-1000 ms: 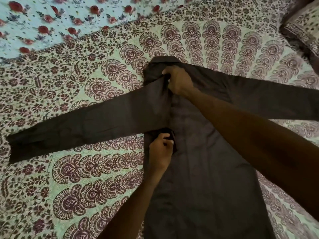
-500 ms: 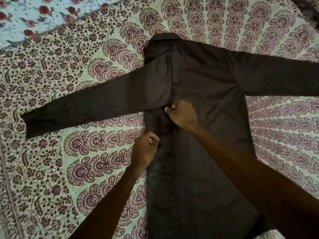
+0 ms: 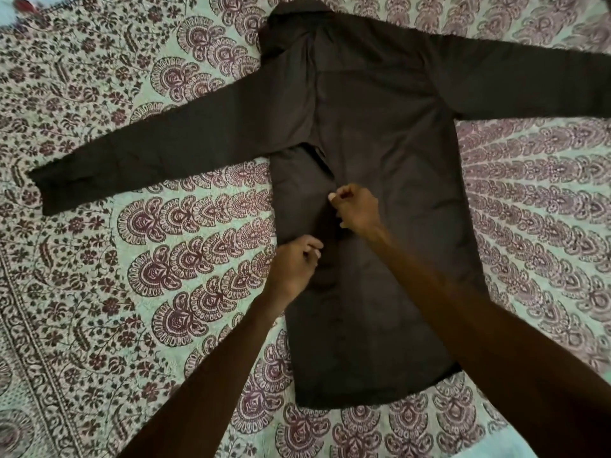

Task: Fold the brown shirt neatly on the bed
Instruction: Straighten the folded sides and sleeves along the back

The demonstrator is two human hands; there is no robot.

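now, bed (image 3: pixel 139 259) with patterned cover; brown shirt (image 3: pixel 380 127) lies flat on it, sleeves spread wide, collar far end, left side folded inward; left hand (image 3: pixel 294 266) — grip pinching folded side near waist; right hand (image 3: pixel 357 209) — grip pinching fold edge just beyond, mid-body.

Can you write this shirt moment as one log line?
brown shirt: flat on bedsheet, sleeves spread, one side folded in | left hand: pinches fold | right hand: pinches fold
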